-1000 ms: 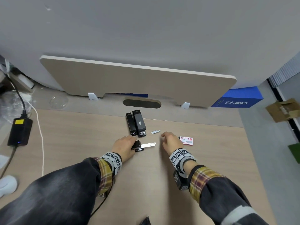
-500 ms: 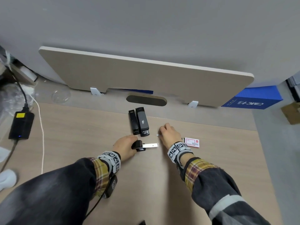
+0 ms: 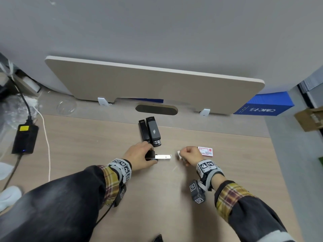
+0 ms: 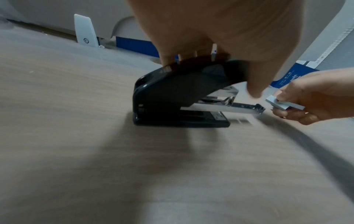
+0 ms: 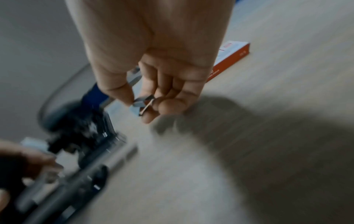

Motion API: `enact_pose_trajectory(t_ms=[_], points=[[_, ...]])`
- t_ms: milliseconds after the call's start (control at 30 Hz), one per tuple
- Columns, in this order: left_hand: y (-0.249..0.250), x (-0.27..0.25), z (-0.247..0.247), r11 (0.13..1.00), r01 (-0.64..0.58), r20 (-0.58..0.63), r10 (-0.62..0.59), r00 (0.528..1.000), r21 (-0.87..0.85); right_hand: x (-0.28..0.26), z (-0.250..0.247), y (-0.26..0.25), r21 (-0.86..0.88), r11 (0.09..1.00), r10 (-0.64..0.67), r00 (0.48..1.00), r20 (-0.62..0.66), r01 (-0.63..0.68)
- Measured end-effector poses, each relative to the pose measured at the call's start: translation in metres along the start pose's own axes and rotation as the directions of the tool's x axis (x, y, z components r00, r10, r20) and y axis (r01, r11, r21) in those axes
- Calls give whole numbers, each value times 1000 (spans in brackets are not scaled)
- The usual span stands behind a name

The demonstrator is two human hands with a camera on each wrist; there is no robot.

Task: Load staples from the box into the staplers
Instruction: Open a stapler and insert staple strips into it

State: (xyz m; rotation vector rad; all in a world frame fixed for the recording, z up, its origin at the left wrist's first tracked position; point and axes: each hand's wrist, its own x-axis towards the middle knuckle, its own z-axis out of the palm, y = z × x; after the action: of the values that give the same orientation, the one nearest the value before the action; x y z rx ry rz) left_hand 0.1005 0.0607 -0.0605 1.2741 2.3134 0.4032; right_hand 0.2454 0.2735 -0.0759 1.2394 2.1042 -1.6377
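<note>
My left hand (image 3: 139,157) grips a small black stapler (image 4: 172,94) on the wooden desk; its metal staple tray (image 3: 163,156) sticks out to the right. My right hand (image 3: 190,154) pinches a grey strip of staples (image 4: 275,103) between thumb and fingers, just right of the tray's open end and apart from it. The same strip (image 5: 141,104) shows in the right wrist view. The red and white staple box (image 3: 207,151) lies flat just beyond my right hand. Two more black staplers (image 3: 150,131) lie side by side behind my left hand.
A beige panel (image 3: 153,84) stands along the desk's back edge above an oval cable slot (image 3: 156,110). A black power adapter (image 3: 25,138) and white cable (image 3: 46,137) lie at the left. A blue box (image 3: 265,103) sits off the desk's right rear corner.
My right hand reached to the loose staple strip behind the tray, picked it up, and pulled back to the right of the tray's end. My left hand stayed on the stapler.
</note>
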Motion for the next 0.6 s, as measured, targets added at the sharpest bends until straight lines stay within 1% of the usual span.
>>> enact_pose_trajectory(t_ms=[33,100,167,233,333,400,500,600], points=[[2,0,-1,999,-32,-45,32,998,-3,-4,-1,-5,66,997,30,999,32,-32],[10,1,-6,995,-89,-124,96,988,53,-12,-3,-15,159,985,52,992,116,-70],[23,6,-10,982,-139,-157,158,975,126,-16,-5,-25,233,968,50,978,203,-98],[35,12,-13,970,-178,-144,203,969,168,-19,-4,-34,272,955,46,962,267,-121],[48,21,-13,959,-214,-99,235,967,187,-22,-4,-46,274,955,14,938,346,-115],[54,22,-14,965,-219,-83,232,969,143,-23,-4,-51,287,951,-10,918,397,-113],[53,22,-14,976,-216,-90,219,972,38,-25,-5,-51,302,943,-10,897,441,-138],[49,21,-13,979,-203,-78,203,976,12,-25,-5,-46,282,948,-1,885,466,-147]])
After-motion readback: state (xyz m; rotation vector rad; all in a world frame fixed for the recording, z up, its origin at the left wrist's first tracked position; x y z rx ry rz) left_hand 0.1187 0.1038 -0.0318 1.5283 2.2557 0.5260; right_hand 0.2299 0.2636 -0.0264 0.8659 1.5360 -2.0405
